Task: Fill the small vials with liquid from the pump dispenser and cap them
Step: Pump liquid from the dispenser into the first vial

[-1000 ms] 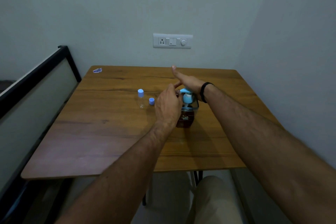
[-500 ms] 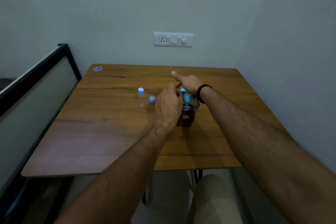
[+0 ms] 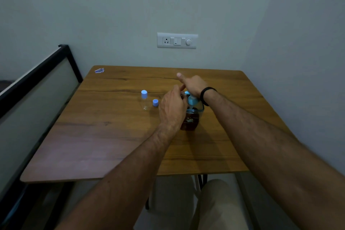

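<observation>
A wooden table (image 3: 115,136) is seen from above, set against a pale wall that carries a white switch plate (image 3: 177,40). Near the middle of the table a pump dispenser (image 3: 192,115) is stood upright, with dark liquid in its clear body and a light blue pump head on top. The right hand (image 3: 193,85) is laid over the pump head, the heel of the palm pressed on it and the fingers held out straight, one of them lifted toward the wall. A black band (image 3: 205,95) is worn on that wrist. The left hand (image 3: 172,106) is held just beside the spout with its fingers curled; something small seems to be pinched at the fingertips, but what it is cannot be told, as it is hidden by the hand. To the left, a capped clear vial (image 3: 144,100) is stood upright, and a loose blue cap (image 3: 155,102) is placed just beside it. A small blue scrap (image 3: 99,70) is left at the far left corner.
</observation>
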A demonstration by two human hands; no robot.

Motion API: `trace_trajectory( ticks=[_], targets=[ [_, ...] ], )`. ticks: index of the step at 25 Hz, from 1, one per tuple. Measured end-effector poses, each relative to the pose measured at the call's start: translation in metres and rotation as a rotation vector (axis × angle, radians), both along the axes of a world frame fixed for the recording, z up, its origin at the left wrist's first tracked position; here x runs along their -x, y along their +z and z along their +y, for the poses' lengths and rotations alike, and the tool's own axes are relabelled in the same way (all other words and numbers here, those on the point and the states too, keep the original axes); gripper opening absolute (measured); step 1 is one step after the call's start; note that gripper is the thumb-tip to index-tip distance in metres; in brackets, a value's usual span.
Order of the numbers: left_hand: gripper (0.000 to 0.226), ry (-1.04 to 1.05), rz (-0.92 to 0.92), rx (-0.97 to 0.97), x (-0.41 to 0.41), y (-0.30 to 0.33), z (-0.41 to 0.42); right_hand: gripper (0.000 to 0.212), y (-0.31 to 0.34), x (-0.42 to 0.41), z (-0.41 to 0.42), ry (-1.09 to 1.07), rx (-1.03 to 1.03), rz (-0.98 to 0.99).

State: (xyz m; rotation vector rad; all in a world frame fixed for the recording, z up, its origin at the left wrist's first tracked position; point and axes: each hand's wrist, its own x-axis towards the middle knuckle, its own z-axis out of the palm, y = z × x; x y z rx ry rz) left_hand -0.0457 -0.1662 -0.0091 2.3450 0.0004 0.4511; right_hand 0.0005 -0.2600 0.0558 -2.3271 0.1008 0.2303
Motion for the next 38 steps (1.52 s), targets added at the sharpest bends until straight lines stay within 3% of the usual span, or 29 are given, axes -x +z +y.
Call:
trace_trajectory(
  ticks=[5, 9, 14, 19, 23, 28, 33, 38],
  targets=[
    [0.012, -0.001, -0.004, 0.010, 0.000, 0.000, 0.000, 0.096, 0.011, 0.005, -0.006, 0.060, -0.062, 0.159],
    [0.014, -0.004, -0.007, -0.009, -0.001, 0.000, 0.000, 0.072, 0.001, 0.001, -0.001, 0.009, 0.013, 0.008],
    [0.012, -0.004, -0.009, 0.005, 0.000, 0.000, 0.000, 0.093, 0.010, 0.005, -0.005, 0.065, -0.043, 0.160],
    [0.009, -0.003, -0.007, -0.007, 0.000, 0.000, 0.000, 0.078, 0.000, 0.001, -0.001, -0.016, -0.029, 0.008],
    [0.011, -0.001, -0.014, 0.007, 0.000, -0.001, -0.001, 0.096, 0.009, 0.003, -0.006, 0.054, -0.053, 0.163],
    [0.011, 0.001, -0.018, 0.004, -0.001, -0.001, 0.000, 0.074, 0.000, 0.000, -0.002, 0.007, -0.019, 0.035],
    [0.013, 0.004, 0.001, -0.002, 0.001, 0.001, 0.000, 0.095, 0.010, 0.006, -0.005, 0.054, -0.056, 0.146],
    [0.010, 0.005, 0.009, -0.011, 0.000, 0.001, 0.001, 0.081, 0.003, 0.001, -0.002, 0.013, 0.005, 0.068]
  ],
)
